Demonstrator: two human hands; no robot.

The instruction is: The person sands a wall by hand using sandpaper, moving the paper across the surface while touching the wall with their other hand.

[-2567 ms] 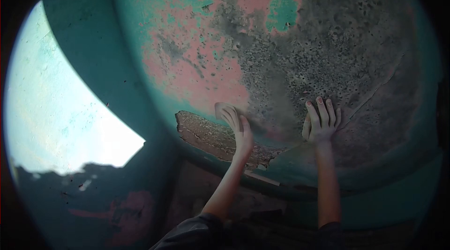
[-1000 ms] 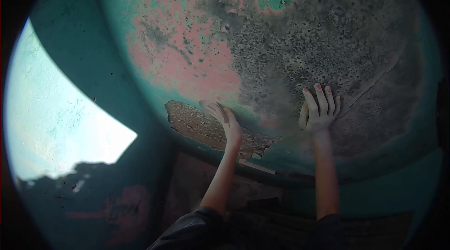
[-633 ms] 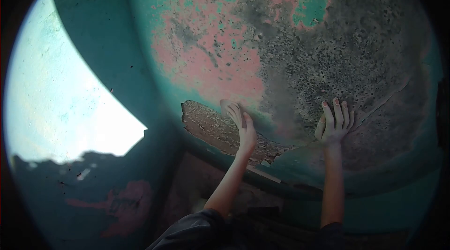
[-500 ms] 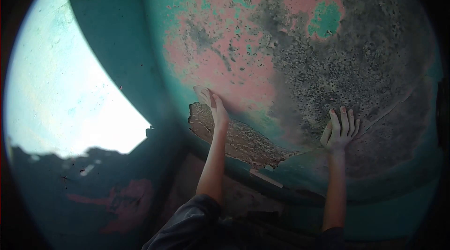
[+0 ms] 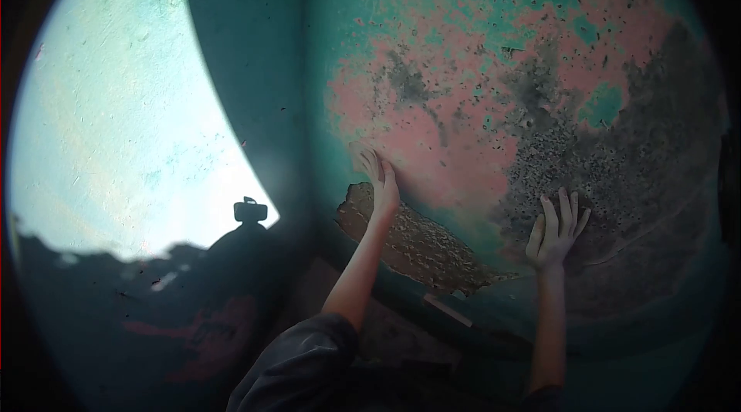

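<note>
My left hand [image 5: 381, 186] lies with fingers stretched out on a curved wall of worn green and pink paint [image 5: 455, 157]. Its palm and wrist are beside the upper left part of a bare brown patch [image 5: 432, 250] where the surface has flaked away. Further right, my right hand [image 5: 554, 236] rests against the same wall, fingers spread, at the lower edge of a dark, pockmarked area [image 5: 571, 157]. Neither hand holds anything. Both arms reach up from dark sleeves [image 5: 301, 366].
To the left a brightly sunlit wall [image 5: 123, 118] meets a shaded green strip [image 5: 247, 64]. A head's shadow with a boxy shape on top [image 5: 251, 213] falls across its lower edge. A small pale strip [image 5: 448, 310] shows below the brown patch.
The view has turned, so the wall's marks sit further right and lower. The boxy shadow now shows more fully. My left hand keeps its place by the brown patch; my right hand sits slightly nearer that patch.
</note>
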